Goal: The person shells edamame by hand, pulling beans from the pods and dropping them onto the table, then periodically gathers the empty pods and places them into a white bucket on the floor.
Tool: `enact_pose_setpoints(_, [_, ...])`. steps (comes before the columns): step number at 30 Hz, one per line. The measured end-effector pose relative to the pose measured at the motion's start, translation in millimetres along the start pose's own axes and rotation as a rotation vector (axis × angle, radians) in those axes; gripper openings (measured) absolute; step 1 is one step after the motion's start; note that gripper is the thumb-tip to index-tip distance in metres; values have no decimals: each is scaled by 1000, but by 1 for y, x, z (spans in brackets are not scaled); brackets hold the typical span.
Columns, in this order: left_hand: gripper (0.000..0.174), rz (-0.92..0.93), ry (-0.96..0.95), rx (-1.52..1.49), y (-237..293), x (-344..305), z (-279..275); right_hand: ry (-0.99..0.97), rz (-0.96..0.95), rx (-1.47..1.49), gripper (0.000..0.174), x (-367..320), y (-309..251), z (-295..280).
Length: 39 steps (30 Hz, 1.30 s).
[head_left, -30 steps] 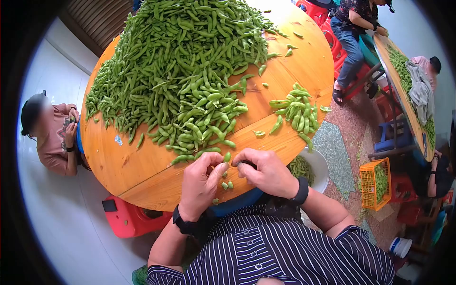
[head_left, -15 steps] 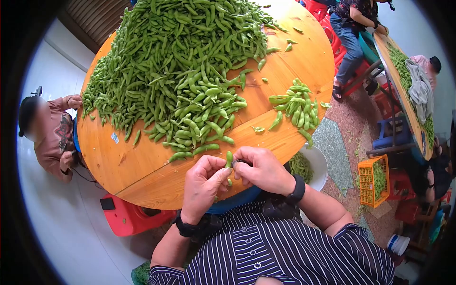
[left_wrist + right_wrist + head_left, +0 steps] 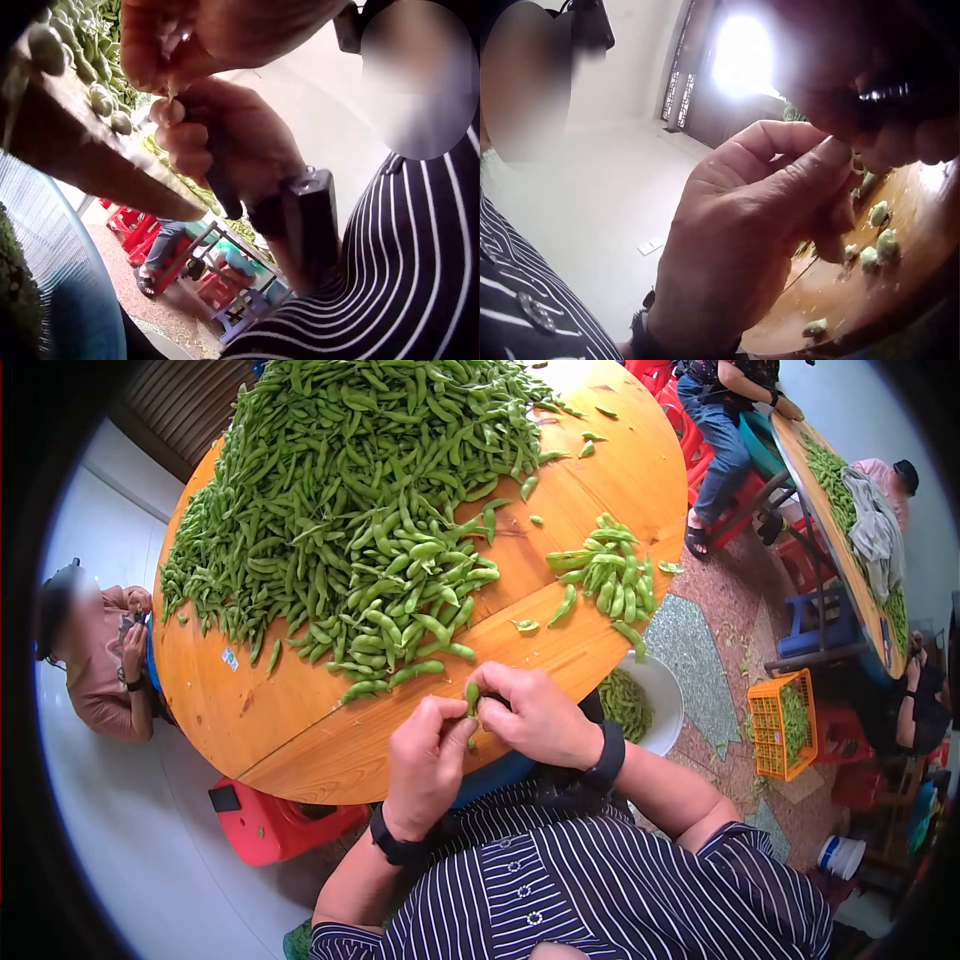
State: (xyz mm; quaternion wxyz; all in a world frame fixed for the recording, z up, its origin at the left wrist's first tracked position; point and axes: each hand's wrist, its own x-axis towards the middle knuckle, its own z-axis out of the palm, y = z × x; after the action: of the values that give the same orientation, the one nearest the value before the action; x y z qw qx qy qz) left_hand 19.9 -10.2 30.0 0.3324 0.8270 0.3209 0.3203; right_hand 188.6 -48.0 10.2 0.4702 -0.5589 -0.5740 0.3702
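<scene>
My left hand (image 3: pixel 428 755) pinches a green soybean pod (image 3: pixel 472 695) between thumb and forefinger, upright at the near table edge. Close against it, my right hand (image 3: pixel 545 720) has its fingertips at the same pod. A dark, shiny-edged tool (image 3: pixel 885 94) lies in the curled fingers of my right hand; its working end is hidden. In the right wrist view, several shelled beans (image 3: pixel 886 244) lie on the wood beneath the hands. A large heap of soybean pods (image 3: pixel 330 510) covers the far part of the round wooden table (image 3: pixel 300 745).
A smaller bunch of pods (image 3: pixel 615 580) lies at the right of the table. Below the near edge is a blue mesh-walled basket (image 3: pixel 82 255). A white basin (image 3: pixel 668 705) and a yellow crate (image 3: pixel 768 732) stand on the floor at right. A person (image 3: pixel 105 660) sits at left.
My hands have drawn together, the right fingertips moving to the pod in my left hand. The loose beans seen between them are now mostly covered. The person at left has moved their hands.
</scene>
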Motion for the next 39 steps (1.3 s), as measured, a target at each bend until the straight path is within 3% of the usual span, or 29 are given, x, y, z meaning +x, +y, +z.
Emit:
enact_pose_setpoints(1, [11,-273,-74,-279,-1,0,-3,1,1,0,15,0,-1,-3])
enact_pose_setpoints(2, [10,-545,-147,-558,-2,0,-6,-76,128,102,13,1,-5,-7])
enact_pose_setpoints(6, [8,-669,-219,-865,-10,5,-13,-250,421,461,10,2,-5,-13])
enact_pose_setpoints(9, [9,-778,-216,-990,-7,7,-17,-314,496,488,10,5,-10,-18])
enact_pose_setpoints(10, [9,-778,-216,-988,-7,6,-16,-315,495,489,10,4,-8,-16])
enact_pose_setpoints(12, [11,-360,-218,-301,-10,1,-10,-212,384,432,13,2,-4,-10])
enact_pose_setpoints(13, [11,-364,-215,-300,-13,1,-8,-216,385,433,13,1,-4,-9])
enact_pose_setpoints(15, [12,61,-77,-22,-18,4,-6,-173,288,311,13,1,-6,-8])
enact_pose_setpoints(16, [12,61,-76,-20,-14,3,-7,-175,287,313,13,1,-5,-7])
enact_pose_setpoints(18, [8,-535,-149,-478,-2,3,-9,-170,259,299,12,0,-2,-7])
enact_pose_setpoints(19, [8,-536,-147,-478,-2,4,-11,-173,259,300,12,0,-2,-8])
enact_pose_setpoints(21, [9,-733,-187,-817,-5,7,-16,-209,343,473,11,-1,-2,-8])
enact_pose_setpoints(26, [11,-772,-182,-785,-6,5,-10,-188,380,465,10,0,-3,-5])
enact_pose_setpoints(28, [8,76,-26,195,-8,3,-2,-148,347,414,11,0,-4,-3])
enact_pose_setpoints(31, [9,46,-54,254,-4,1,-1,-105,251,241,11,-1,-6,0])
enact_pose_setpoints(35, [12,7,-35,147,-9,-2,-2,-162,395,438,13,-2,-6,0])
enact_pose_setpoints(37, [18,-592,-206,-384,-5,-1,-9,-185,462,521,13,0,-7,0])
enact_pose_setpoints(39, [16,-600,-188,-447,-5,-1,-8,-196,477,505,14,1,-7,-1])
